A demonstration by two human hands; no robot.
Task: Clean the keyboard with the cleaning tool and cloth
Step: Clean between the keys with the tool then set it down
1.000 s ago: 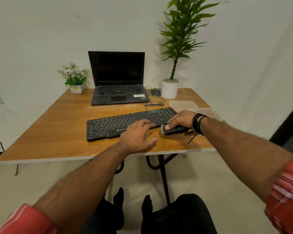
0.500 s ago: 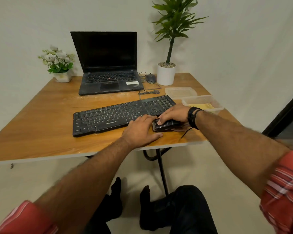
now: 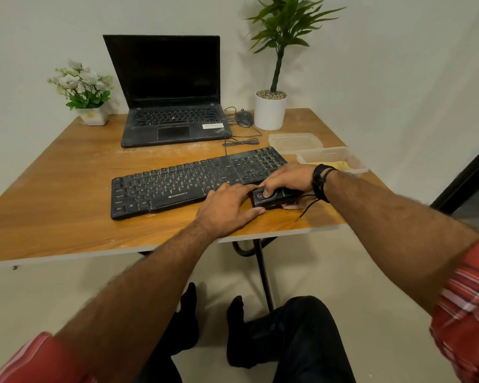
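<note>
A: Where is the keyboard sitting?

B: The long black plastic keyboard [image 3: 194,181] is lying flat on the wooden table [image 3: 53,194], near its front edge and angled slightly, with white dust showing on and around it.

A: And the cleaning tool?

B: A small black boxy cleaning tool [image 3: 274,197] is lying on the table, touching the keyboard's near right corner. The right hand [image 3: 288,179] is lying over it, fingers curling around its far side and one fingertip pressing on its top, so it is gripping the tool. A thin black cord is trailing from under that hand towards the table's edge.

A: What is the left hand doing?

B: The left hand [image 3: 227,208] is lying palm down with fairly straight fingers, which are reaching onto the keyboard's front edge right beside the tool. The thumb is resting on the tabletop. It is holding nothing.

A: Anything else on the table?

B: A black open laptop [image 3: 169,106] with a dark screen is standing behind the keyboard. A dark mouse [image 3: 244,118] is sitting just right of it, beside a tall green plant in a white round pot [image 3: 270,110]. A small pot of white flowers [image 3: 85,95] is standing at the far left corner. Two clear plastic containers [image 3: 295,142] are sitting to the right, and the nearer one is holding something yellow, though I cannot tell what.
</note>
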